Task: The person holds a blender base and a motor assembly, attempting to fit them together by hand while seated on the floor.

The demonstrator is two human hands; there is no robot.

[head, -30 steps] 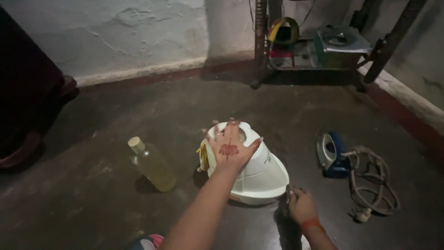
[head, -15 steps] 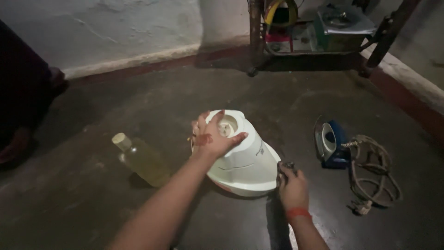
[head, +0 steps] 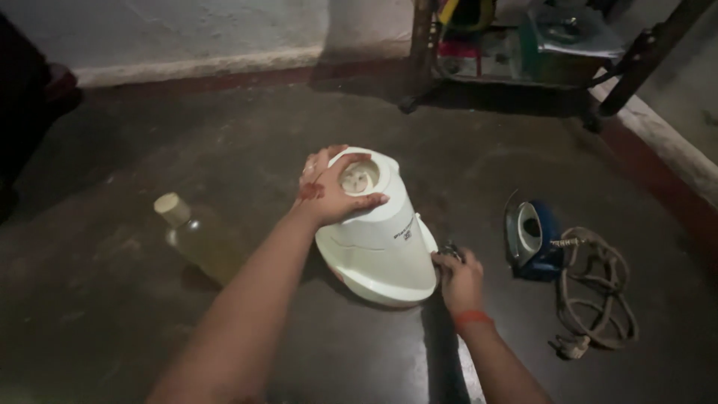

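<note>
A white mixer base (head: 385, 247) stands on the dark floor in the middle of the head view. My left hand (head: 329, 187) grips its top rim, fingers curled around the drive socket. My right hand (head: 458, 278) rests against the lower right side of the base, closed on a small dark knob or part there. What exactly that part is cannot be told.
A bottle of yellowish liquid (head: 196, 238) with a pale cap lies to the left. A blue clothes iron (head: 532, 241) with a coiled cord (head: 598, 292) sits to the right. A metal rack with clutter (head: 523, 45) stands at the back wall.
My left hand has shifted from flat over the base's top to gripping its left rim. The view has come closer. My right hand stays at the base's lower right.
</note>
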